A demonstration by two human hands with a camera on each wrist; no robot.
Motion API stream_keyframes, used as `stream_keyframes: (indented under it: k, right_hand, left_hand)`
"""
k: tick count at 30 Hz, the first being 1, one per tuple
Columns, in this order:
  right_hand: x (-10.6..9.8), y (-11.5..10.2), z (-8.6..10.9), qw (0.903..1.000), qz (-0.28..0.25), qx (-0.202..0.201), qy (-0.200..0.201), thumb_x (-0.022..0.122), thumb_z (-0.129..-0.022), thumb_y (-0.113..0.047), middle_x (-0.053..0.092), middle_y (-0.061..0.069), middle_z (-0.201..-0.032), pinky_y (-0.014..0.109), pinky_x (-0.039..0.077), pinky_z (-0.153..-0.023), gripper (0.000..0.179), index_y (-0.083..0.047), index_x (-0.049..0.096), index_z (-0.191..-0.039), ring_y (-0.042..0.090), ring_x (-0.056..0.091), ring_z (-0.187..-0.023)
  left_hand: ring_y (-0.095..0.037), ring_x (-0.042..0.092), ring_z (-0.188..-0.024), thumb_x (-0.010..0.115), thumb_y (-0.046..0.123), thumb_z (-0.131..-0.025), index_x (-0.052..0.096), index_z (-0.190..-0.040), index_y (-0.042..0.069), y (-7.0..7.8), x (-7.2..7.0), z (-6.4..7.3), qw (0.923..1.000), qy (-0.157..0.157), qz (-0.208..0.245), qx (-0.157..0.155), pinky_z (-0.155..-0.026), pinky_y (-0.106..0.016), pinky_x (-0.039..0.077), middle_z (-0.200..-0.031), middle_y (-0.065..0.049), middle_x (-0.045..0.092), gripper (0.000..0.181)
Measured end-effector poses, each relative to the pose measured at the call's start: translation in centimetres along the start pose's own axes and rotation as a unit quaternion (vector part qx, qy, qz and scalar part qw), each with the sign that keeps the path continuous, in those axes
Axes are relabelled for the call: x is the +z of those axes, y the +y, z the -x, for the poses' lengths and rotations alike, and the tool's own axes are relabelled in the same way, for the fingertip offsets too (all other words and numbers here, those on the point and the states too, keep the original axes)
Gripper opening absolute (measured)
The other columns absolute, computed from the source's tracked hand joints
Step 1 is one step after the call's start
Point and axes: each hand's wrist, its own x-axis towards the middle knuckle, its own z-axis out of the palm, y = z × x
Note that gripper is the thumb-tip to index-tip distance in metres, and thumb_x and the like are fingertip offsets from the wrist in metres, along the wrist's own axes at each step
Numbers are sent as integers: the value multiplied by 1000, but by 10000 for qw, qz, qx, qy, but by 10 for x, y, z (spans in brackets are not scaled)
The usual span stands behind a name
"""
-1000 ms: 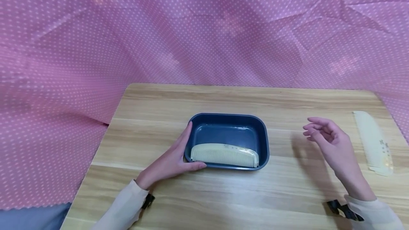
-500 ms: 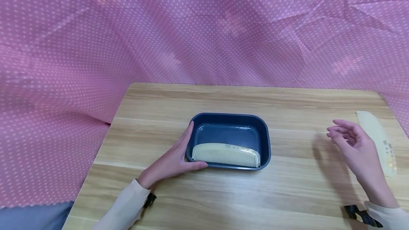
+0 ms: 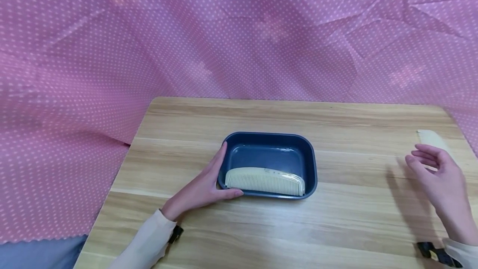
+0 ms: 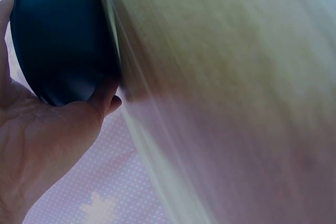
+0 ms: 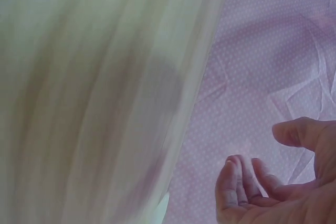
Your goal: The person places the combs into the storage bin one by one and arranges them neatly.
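Runs, at left of the frame, from the slanting table edge to the left hand. Grips the left end of a blue tray there, at centre, with thumb along the near rim. Has a cream comb inside, along the tray's near wall. Leaves a wide stretch of tabletop further right. Hovers, at far right, with a free, loosely bent right hand, partly hiding a second comb near the right edge.
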Motion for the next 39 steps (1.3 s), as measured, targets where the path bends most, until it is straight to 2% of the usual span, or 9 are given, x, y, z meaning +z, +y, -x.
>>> stream_keyframes:
  k: [14, 16, 21, 23, 25, 28, 33, 36, 39]
  right_hand:
    - [-23, 18, -6, 9962, 678, 493, -235, 71, -105, -21, 48, -41, -98, 3, 45, -68, 28, -37, 54, -122, -22, 47, -87]
    - [-26, 21, -8, 9948, 815, 555, -236, 70, -105, -22, 46, -41, -97, 4, 45, -66, 22, -22, 61, -125, -22, 44, -86]
    - [-30, 26, -13, 9869, 1397, 747, -290, 66, -107, -25, 65, 21, -123, 6, 42, -62, 64, 20, 46, -146, -18, 35, -91]
    - [-32, 27, -15, 9822, 1632, 862, -335, 64, -107, -26, 48, 48, -138, 6, 39, -61, 67, 22, 42, -150, -1, 50, -98]
    - [-34, 28, -16, 9793, 1740, 947, -413, 63, -108, -25, 42, 54, -143, 7, 38, -58, 68, 23, 40, -149, 30, 60, -111]
    - [-37, 30, -18, 9753, 1895, 1002, -533, 62, -108, -25, 37, 57, -144, 9, 34, -59, 68, 24, 39, -149, 70, 42, -130]
    - [-42, 34, -18, 9715, 2013, 1106, -582, 61, -108, -27, 32, 57, -149, 41, 53, -94, 70, 21, 37, -152, 73, 35, -139]
    - [-44, 38, -17, 9732, 1915, 1142, -559, 60, -107, -26, 27, 57, -152, 67, 40, -113, 70, 21, 35, -152, 74, 30, -141]
    - [-47, 43, -17, 9770, 1791, 1060, -471, 60, -105, -20, 27, 56, -152, 51, 40, -113, 67, 24, 33, -147, 74, 30, -140]
  left_hand:
    - [-13, 4, -164, 87, 63, -88, -15, -172, 41, 2, 0, 0, 10000, -3, 49, -17, -129, -55, 20, -180, 16, -7, 134]
    - [-14, 4, -164, 87, 63, -88, -16, -172, 41, 2, 0, 0, 10000, 3, 42, -24, -129, -55, 20, -180, 16, -8, 135]
    - [-14, 4, -164, 87, 63, -88, -16, -172, 40, 4, -1, 1, 10000, 8, 3, -60, -129, -54, 21, -180, 15, -8, 135]
    - [-14, 5, -164, 87, 63, -88, -15, -173, 39, 4, -2, 2, 10000, 1, -13, -38, -129, -53, 20, -180, 14, -8, 135]
    - [-13, 5, -164, 86, 63, -89, -15, -173, 37, 4, -2, 2, 10000, -4, -24, -11, -129, -52, 20, -180, 14, -8, 135]
    - [-13, 5, -164, 86, 63, -89, -15, -173, 37, 4, -2, 2, 10000, -4, -36, 22, -129, -52, 20, -180, 14, -8, 134]
    - [-13, 4, -164, 86, 63, -89, -15, -173, 37, 5, -2, 2, 10000, -30, -45, 1, -129, -52, 19, -180, 14, -8, 134]
    - [-13, 5, -164, 86, 62, -89, -15, -173, 38, 5, -1, 2, 10000, -37, -52, -15, -129, -52, 20, -180, 14, -8, 134]
    - [-14, 6, -164, 87, 62, -89, -15, -173, 38, 5, -1, 1, 10000, -33, -50, -15, -129, -52, 20, -180, 14, -7, 134]
